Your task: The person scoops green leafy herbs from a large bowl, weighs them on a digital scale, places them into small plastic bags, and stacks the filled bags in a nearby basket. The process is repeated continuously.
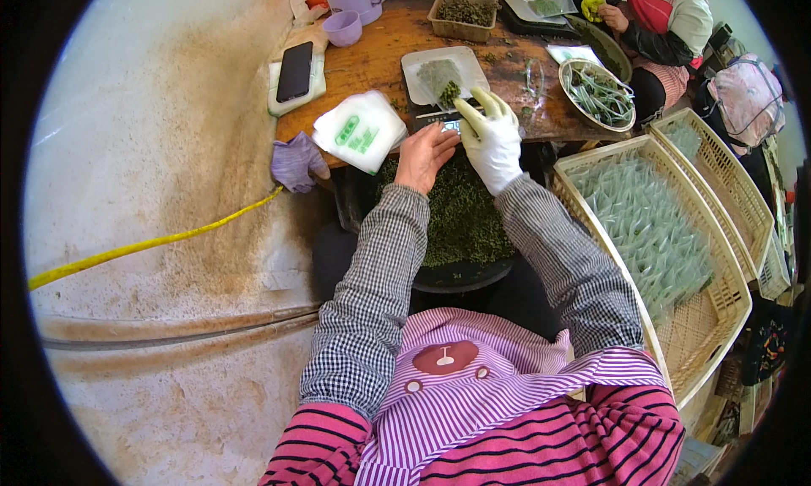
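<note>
A digital kitchen scale (pixel 451 127) with a square white tray (pixel 476 67) stands at the table's front edge. On the tray lies a clear plastic bag (pixel 433 74), small green leaves (pixel 450 93) bunched at its near end. My bare left hand (pixel 426 156) is at the scale's display, partly covering it, with nothing visible in it. Wearing a white glove with yellowish fingertips, my right hand (pixel 493 136) hovers beside the display, fingers spread close to the leaves. Below both hands sits a dark round tub (pixel 466 280) filled with loose greens (pixel 469 213).
Left on the table are a stack of printed bags (pixel 360 131), a purple glove (pixel 296 163), a phone (pixel 295 72) and a purple cup (pixel 343 28). A basket of greens (pixel 597 93) and a crate of filled bags (pixel 640 220) stand right. Another person (pixel 665 27) sits beyond.
</note>
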Demonstrator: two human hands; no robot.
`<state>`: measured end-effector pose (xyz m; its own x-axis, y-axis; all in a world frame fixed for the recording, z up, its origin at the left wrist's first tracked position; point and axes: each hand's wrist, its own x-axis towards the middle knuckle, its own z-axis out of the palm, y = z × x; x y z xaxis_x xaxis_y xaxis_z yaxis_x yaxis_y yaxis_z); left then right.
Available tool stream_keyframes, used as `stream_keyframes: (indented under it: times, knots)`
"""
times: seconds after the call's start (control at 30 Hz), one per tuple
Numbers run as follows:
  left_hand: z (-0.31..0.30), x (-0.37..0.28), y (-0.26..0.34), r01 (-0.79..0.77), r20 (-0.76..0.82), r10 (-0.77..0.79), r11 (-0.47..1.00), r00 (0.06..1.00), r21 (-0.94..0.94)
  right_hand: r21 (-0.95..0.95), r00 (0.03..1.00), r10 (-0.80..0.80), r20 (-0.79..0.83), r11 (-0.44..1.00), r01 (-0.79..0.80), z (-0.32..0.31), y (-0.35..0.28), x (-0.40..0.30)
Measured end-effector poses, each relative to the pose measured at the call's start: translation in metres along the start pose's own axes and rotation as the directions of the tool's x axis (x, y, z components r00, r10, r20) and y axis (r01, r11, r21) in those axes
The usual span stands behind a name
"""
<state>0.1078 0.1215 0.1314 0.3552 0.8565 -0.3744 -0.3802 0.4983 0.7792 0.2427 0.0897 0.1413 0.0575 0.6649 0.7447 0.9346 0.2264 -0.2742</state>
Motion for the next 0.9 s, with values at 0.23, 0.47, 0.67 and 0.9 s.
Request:
stream_keyframes:
  times: [0.23,0.47,0.67,0.9]
  knots:
    - [0.011,0.038,0.008,0.057,0.066,-0.044,0.976,0.997,-0.209,-0.266,0.976,0.094,0.198,0.963,-0.039,0.029,0.009,0.032]
    - [0.044,0.040,0.015,-0.042,-0.224,0.022,0.996,0.974,-0.084,-0.058,0.984,0.112,0.136,0.993,-0.105,0.032,0.019,0.026]
    - [0.059,0.051,0.016,-0.095,-0.398,0.056,0.992,0.916,-0.079,-0.068,0.995,0.019,0.095,0.998,-0.013,0.030,0.024,0.025]
    - [0.050,0.047,0.006,-0.095,-0.358,0.112,0.993,0.927,0.064,0.433,0.904,0.427,0.029,0.809,-0.397,0.002,-0.005,-0.019]
